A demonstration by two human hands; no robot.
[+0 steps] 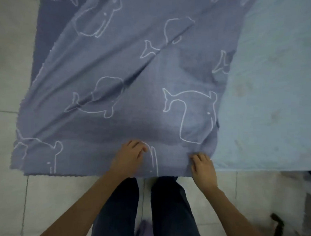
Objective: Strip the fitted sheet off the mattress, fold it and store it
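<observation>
Fingers of left hand (pixel 129 155) and right hand (pixel 203 166) pinching whale-print sheet (pixel 130 74), near edge, mattress (pixel 267 94) beside

Count taken standing by.

- Sheet (pixel 131 79): 1, grey-blue.
- Whale outlines (pixel 190 112) printed on it: about 10 in sight. Roughly 4 are whole; the rest are cut by folds or by the cloth's edge.
- Mattress (pixel 268 94): 1, pale blue.
- Hands: 2, a left hand (pixel 129 155) and a right hand (pixel 203 167).
- Legs (pixel 120 210): 2, in dark trousers.
- Purple object (pixel 144 232) low between the legs: 1, too blurred to name.
- Dark object (pixel 277 225) at lower right: 1, also blurred.
</observation>
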